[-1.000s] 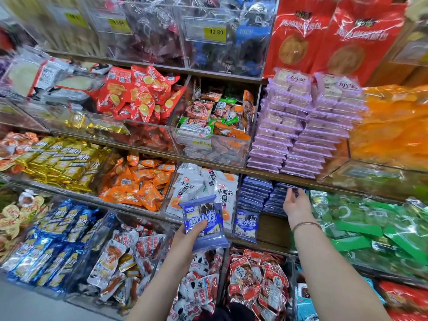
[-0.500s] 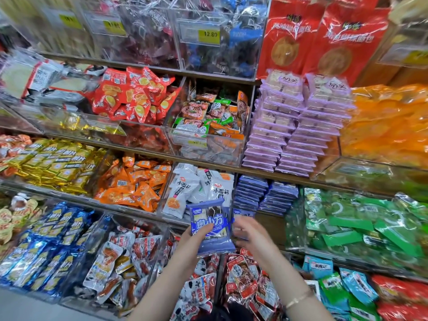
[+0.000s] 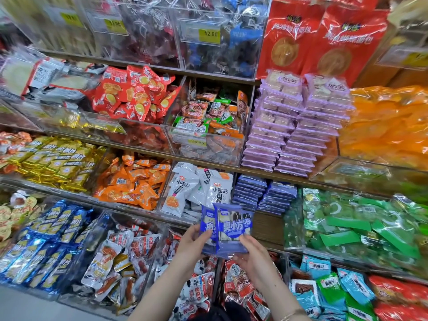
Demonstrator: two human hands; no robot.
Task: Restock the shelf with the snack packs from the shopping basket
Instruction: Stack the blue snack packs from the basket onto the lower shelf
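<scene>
A bare shelf board (image 3: 268, 225) lay open in front of the dark-blue pack stacks (image 3: 264, 195). On its left white packs (image 3: 196, 193) crowded in, on its right green packs (image 3: 347, 228).

I note a yellow price tag (image 3: 210, 33) reading 12.80 on a clear bin (image 3: 245, 56). Lilac packs (image 3: 278, 126) stand in two stacks beside orange bags (image 3: 389, 126), with red bread bags (image 3: 324, 38) above.

A yellow price tag (image 3: 210, 33) on a clear bin (image 3: 243, 56) reads "12.80". The blue packs (image 3: 232, 225) bear "奥小方" in white. White packs (image 3: 218, 193) just behind them read "小面筋". Purple packs (image 3: 283, 80) seem marked "奶芙". The lettering on the red bags (image 3: 289, 26) is too blurred to read.
</scene>
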